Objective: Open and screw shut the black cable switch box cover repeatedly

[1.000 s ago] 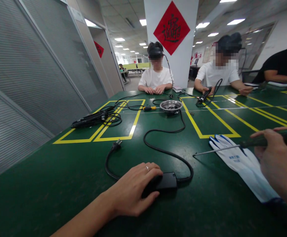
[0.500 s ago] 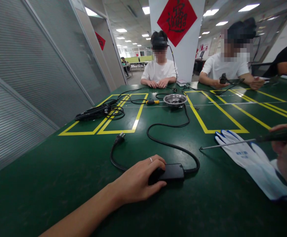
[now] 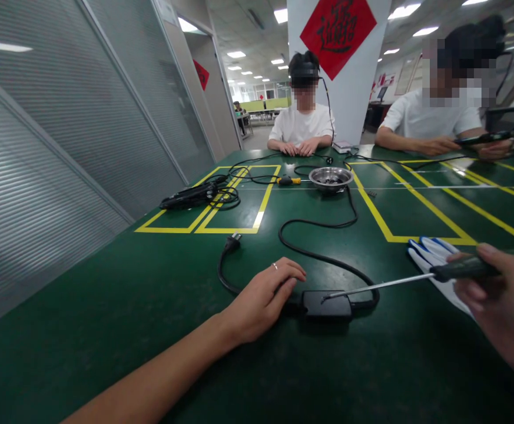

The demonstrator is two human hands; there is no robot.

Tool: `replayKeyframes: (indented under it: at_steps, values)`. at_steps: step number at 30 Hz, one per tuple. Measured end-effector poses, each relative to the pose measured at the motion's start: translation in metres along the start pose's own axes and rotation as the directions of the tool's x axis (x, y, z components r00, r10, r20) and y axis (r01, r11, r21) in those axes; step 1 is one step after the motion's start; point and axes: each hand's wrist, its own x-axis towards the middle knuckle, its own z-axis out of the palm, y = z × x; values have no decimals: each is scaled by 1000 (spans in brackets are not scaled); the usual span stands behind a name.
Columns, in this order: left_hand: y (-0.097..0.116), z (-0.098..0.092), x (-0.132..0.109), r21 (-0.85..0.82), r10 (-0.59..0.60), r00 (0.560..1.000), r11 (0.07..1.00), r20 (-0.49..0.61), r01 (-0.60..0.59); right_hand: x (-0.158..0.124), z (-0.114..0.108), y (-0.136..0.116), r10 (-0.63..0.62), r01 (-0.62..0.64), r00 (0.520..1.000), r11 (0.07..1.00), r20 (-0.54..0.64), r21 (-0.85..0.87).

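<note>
A black rectangular box (image 3: pixel 327 307) with cables at both ends lies on the green table (image 3: pixel 151 294). My left hand (image 3: pixel 263 300) rests at its left end, over the cable there, fingers bent and close together; what they hold, if anything, is hidden. My right hand (image 3: pixel 499 288) grips the dark handle of a long screwdriver (image 3: pixel 464 269) at the right. The screwdriver's shaft points left, and its tip, with a small dark piece at it, is over the top of the box. The black plug (image 3: pixel 232 241) lies beyond my left hand.
A white and blue glove (image 3: pixel 446 282) lies partly behind my right hand. Farther back are a metal bowl (image 3: pixel 331 178), a yellow and black screwdriver (image 3: pixel 288 181), coiled black cables (image 3: pixel 195 195) and yellow tape outlines. Two people sit across the table.
My right hand has brought the screwdriver left, from above the glove to over the box. My left hand has drawn back off the box toward its left end. The view has shifted.
</note>
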Motion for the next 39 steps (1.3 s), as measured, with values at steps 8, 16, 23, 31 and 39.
replayKeyframes:
  at_steps: [8, 16, 23, 31, 39]
  values:
    - [1, 1, -1, -47, 32, 999, 998, 36, -30, -14, 5, 15, 122, -119, 992, 990, 35, -77]
    - [3, -2, -1, -59, 33, 998, 998, 60, -30, -18, 10, 10, 132, -130, 991, 983, 7, -127]
    - [4, -2, -3, -67, 45, 995, 997, 85, -39, -15, 8, 11, 132, -128, 991, 981, 18, -147]
    - [4, -3, -2, -70, 55, 993, 996, 100, -48, -18, 11, 11, 155, -153, 988, 977, 4, -147]
    - [4, 0, -3, -60, 78, 991, 996, 112, -71, -16, 7, 10, 123, -116, 992, 983, 37, -139]
